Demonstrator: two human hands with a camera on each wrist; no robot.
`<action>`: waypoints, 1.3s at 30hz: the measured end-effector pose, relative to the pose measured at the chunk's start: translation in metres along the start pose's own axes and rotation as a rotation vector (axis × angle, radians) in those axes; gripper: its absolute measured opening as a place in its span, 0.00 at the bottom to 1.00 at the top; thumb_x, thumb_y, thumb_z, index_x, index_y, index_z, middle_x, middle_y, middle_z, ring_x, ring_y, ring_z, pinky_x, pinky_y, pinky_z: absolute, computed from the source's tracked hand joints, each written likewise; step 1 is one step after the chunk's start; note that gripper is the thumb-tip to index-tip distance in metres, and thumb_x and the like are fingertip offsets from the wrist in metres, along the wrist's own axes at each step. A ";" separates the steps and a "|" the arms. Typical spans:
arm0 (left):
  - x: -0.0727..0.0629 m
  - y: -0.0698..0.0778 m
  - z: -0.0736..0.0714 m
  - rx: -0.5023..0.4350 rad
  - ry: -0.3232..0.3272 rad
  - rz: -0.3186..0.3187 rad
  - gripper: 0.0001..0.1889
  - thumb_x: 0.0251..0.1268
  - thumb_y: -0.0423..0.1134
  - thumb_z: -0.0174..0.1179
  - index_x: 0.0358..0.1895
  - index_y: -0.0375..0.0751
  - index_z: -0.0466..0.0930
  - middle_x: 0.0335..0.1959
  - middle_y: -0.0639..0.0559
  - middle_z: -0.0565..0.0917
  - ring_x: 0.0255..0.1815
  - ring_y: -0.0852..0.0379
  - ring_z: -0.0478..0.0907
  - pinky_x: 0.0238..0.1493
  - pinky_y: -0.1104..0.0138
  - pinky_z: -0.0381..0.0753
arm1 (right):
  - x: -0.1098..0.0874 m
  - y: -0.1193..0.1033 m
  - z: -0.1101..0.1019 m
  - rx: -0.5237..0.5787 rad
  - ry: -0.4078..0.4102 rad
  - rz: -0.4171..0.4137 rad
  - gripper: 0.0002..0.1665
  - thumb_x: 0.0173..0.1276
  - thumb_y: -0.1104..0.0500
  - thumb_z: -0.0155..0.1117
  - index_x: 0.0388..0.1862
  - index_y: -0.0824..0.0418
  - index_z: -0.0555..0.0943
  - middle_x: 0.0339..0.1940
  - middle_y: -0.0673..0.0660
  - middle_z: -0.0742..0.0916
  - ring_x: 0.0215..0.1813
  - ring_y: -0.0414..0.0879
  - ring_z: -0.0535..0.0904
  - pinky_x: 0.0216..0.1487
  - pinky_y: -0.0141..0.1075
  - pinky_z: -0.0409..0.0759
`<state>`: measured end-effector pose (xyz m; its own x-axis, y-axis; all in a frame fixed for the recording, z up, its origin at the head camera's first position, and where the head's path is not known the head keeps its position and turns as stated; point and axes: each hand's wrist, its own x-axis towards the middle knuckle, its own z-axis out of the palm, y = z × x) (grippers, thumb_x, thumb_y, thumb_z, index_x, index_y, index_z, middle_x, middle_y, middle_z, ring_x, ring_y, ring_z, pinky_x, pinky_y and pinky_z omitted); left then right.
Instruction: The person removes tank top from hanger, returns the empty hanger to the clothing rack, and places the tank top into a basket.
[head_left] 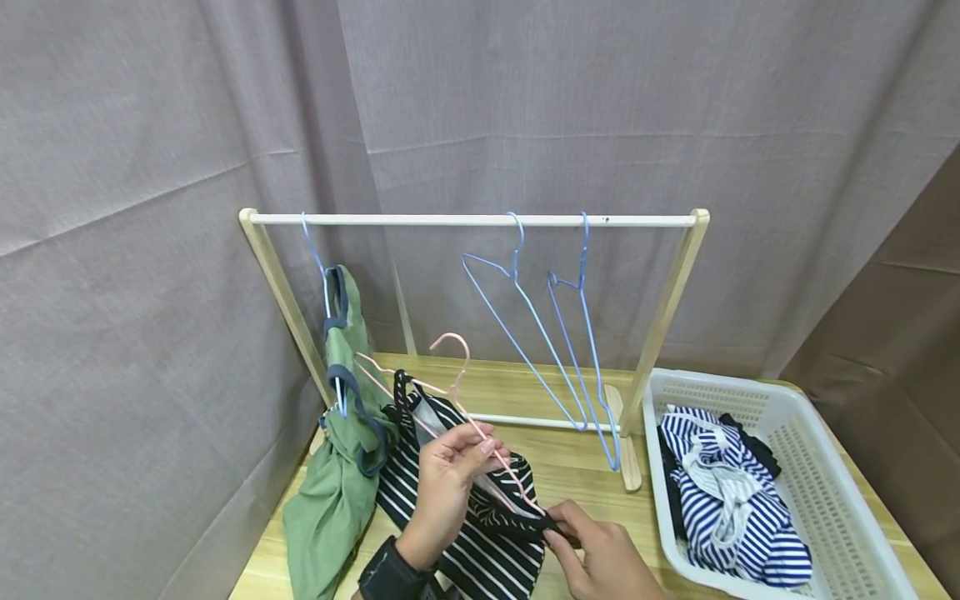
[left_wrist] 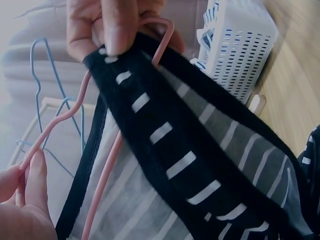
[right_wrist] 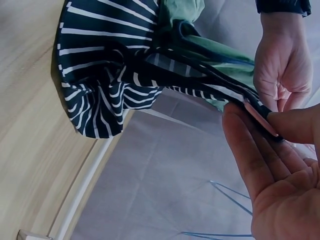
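In the head view my left hand (head_left: 453, 475) pinches a pink wire hanger (head_left: 498, 462) along its sloping arm. A black-and-white striped garment (head_left: 420, 479) hangs from that hanger, one strap looped over the far arm. My right hand (head_left: 600, 554) pinches the garment's black strap edge at the hanger's near end. From the right wrist view, the hanger tip shows inside the strap, between thumb and fingers (right_wrist: 260, 160). The left wrist view shows the striped strap (left_wrist: 160, 132) stretched close to the camera, with the pink hanger passing behind it.
A wooden rack with a white rail (head_left: 420, 220) stands behind. A green garment (head_left: 337, 492) hangs on its left side; two bare blue hangers (head_left: 525, 308) hang right of centre. At right, a white basket (head_left: 840, 483) holds a blue-and-white striped garment (head_left: 727, 492) and dark cloth.
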<state>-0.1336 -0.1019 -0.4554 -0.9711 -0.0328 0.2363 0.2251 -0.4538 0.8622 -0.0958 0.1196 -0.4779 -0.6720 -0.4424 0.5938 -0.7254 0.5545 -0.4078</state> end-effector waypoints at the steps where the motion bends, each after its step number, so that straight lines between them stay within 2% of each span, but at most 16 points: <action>1: 0.000 0.000 -0.001 0.002 0.008 -0.003 0.07 0.74 0.25 0.61 0.47 0.39 0.84 0.35 0.54 0.91 0.40 0.59 0.93 0.50 0.65 0.93 | -0.001 0.000 0.000 -0.005 -0.001 0.002 0.16 0.66 0.65 0.76 0.46 0.48 0.82 0.32 0.42 0.95 0.38 0.20 0.82 0.31 0.21 0.77; 5: 0.002 0.001 -0.004 0.008 0.040 -0.015 0.06 0.74 0.25 0.61 0.47 0.38 0.84 0.34 0.54 0.91 0.40 0.58 0.93 0.50 0.65 0.93 | -0.006 0.002 0.000 0.000 0.005 0.004 0.15 0.67 0.63 0.76 0.46 0.47 0.83 0.32 0.43 0.95 0.39 0.23 0.86 0.33 0.22 0.78; 10: 0.004 0.000 -0.007 -0.005 0.070 -0.026 0.08 0.74 0.25 0.61 0.47 0.39 0.85 0.34 0.53 0.91 0.39 0.56 0.93 0.50 0.63 0.93 | -0.012 0.005 0.000 0.031 0.000 0.001 0.16 0.66 0.64 0.76 0.46 0.47 0.83 0.32 0.41 0.95 0.37 0.19 0.81 0.31 0.20 0.74; 16: 0.005 0.002 -0.009 -0.021 0.070 -0.024 0.10 0.74 0.24 0.60 0.46 0.42 0.85 0.35 0.53 0.91 0.39 0.57 0.93 0.51 0.65 0.93 | -0.019 0.011 0.004 0.002 0.034 -0.044 0.18 0.62 0.66 0.78 0.45 0.49 0.83 0.31 0.42 0.94 0.37 0.21 0.84 0.31 0.21 0.77; 19: 0.006 0.004 -0.010 -0.036 0.084 -0.021 0.09 0.74 0.24 0.60 0.47 0.41 0.85 0.36 0.52 0.91 0.39 0.59 0.92 0.51 0.66 0.93 | -0.023 0.015 0.006 -0.006 0.037 -0.059 0.21 0.57 0.69 0.79 0.44 0.49 0.83 0.30 0.41 0.93 0.34 0.18 0.79 0.28 0.20 0.74; 23: 0.007 0.006 -0.014 -0.063 0.120 -0.046 0.08 0.75 0.25 0.60 0.47 0.40 0.86 0.36 0.53 0.91 0.39 0.60 0.92 0.50 0.68 0.92 | -0.030 0.021 0.008 -0.013 0.033 -0.063 0.25 0.51 0.71 0.79 0.42 0.48 0.82 0.26 0.36 0.88 0.31 0.16 0.67 0.25 0.17 0.65; 28: 0.004 0.005 -0.016 -0.081 0.095 -0.083 0.08 0.76 0.25 0.59 0.48 0.38 0.86 0.36 0.52 0.90 0.38 0.59 0.92 0.50 0.68 0.92 | -0.036 0.026 0.011 -0.006 0.012 -0.026 0.24 0.53 0.70 0.79 0.41 0.47 0.81 0.25 0.31 0.83 0.29 0.16 0.62 0.26 0.16 0.61; 33: 0.003 0.004 -0.015 -0.087 0.067 -0.095 0.08 0.75 0.26 0.60 0.49 0.39 0.85 0.36 0.52 0.90 0.38 0.60 0.92 0.49 0.68 0.92 | -0.036 0.027 0.012 -0.006 -0.003 -0.028 0.22 0.55 0.69 0.78 0.41 0.47 0.82 0.26 0.34 0.87 0.30 0.16 0.66 0.25 0.17 0.65; 39: 0.002 0.005 -0.016 -0.068 0.079 -0.150 0.09 0.74 0.25 0.60 0.48 0.40 0.86 0.35 0.51 0.89 0.36 0.59 0.91 0.48 0.67 0.93 | -0.036 0.028 0.011 -0.016 -0.045 -0.042 0.19 0.58 0.66 0.79 0.42 0.47 0.83 0.28 0.37 0.90 0.32 0.19 0.75 0.27 0.19 0.70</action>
<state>-0.1359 -0.1179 -0.4579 -0.9972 -0.0288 0.0697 0.0745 -0.5176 0.8524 -0.0936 0.1436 -0.5184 -0.6476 -0.4962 0.5783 -0.7506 0.5460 -0.3722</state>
